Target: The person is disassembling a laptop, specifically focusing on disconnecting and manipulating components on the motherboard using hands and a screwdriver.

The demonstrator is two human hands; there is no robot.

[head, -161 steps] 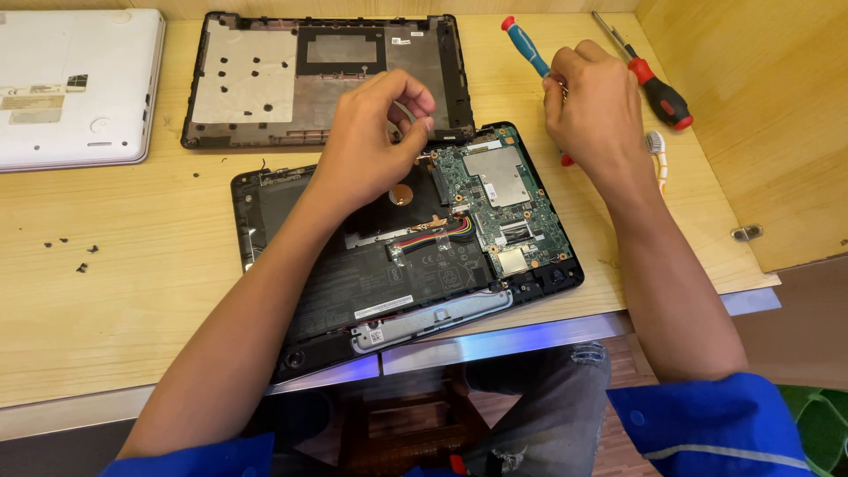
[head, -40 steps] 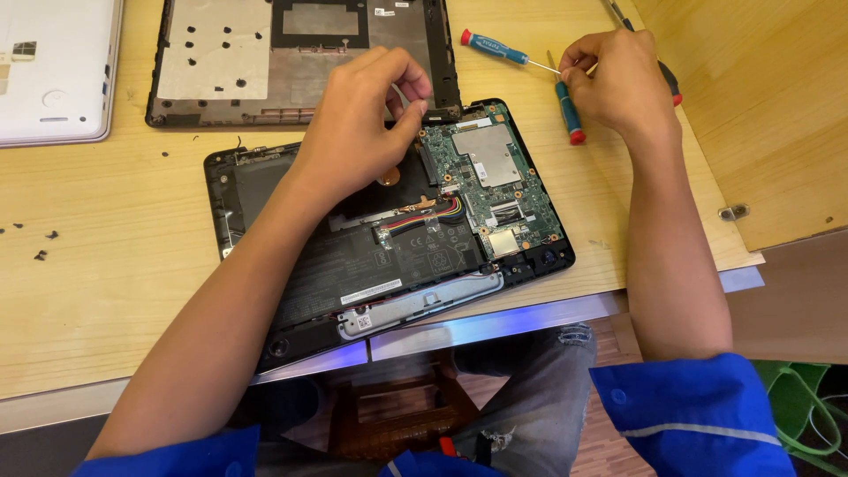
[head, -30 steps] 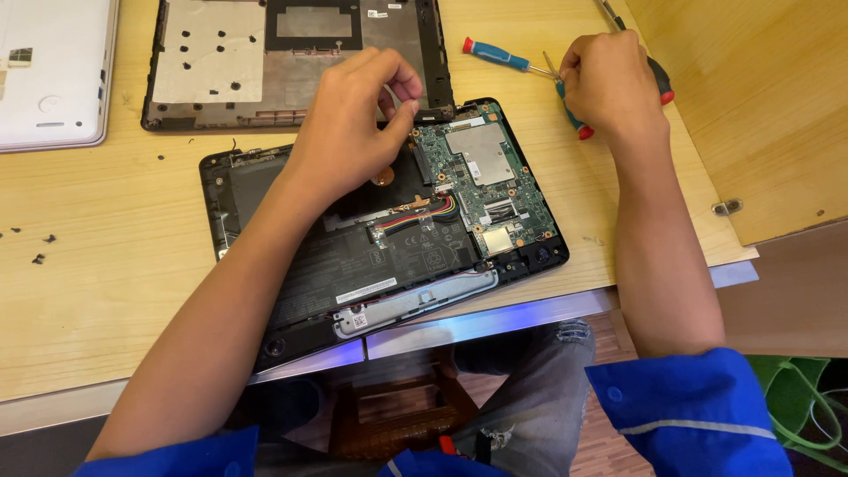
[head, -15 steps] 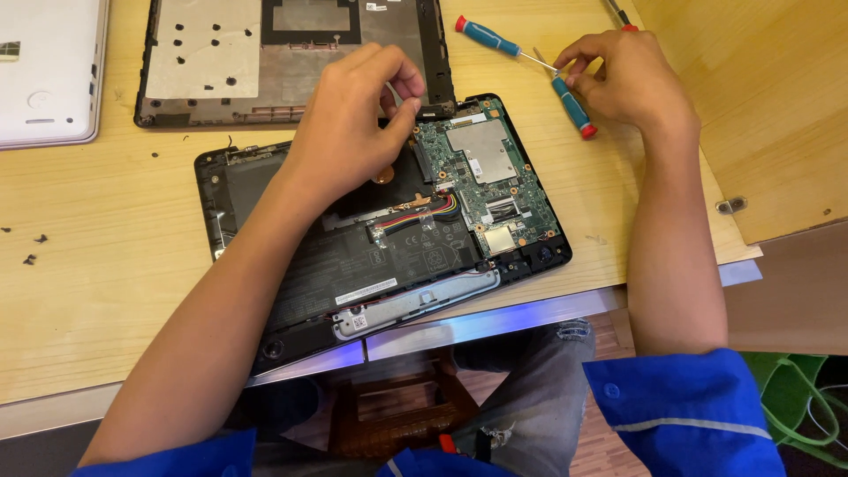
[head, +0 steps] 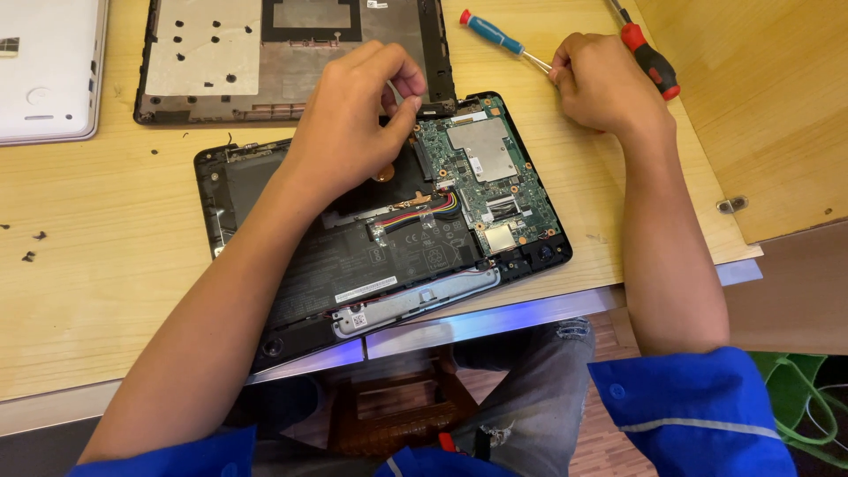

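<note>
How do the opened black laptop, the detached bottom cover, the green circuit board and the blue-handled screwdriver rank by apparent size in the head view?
1. Opened black laptop, partly under the left hand.
2. Detached bottom cover, cut off at the top edge, so this is unsure.
3. Green circuit board.
4. Blue-handled screwdriver, at the right hand.

White laptop (head: 44, 71), loose screws (head: 31, 247)

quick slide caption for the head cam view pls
Left hand pinches at the top edge of an opened laptop; right hand rests by a blue-handled screwdriver on the wooden table.
</note>
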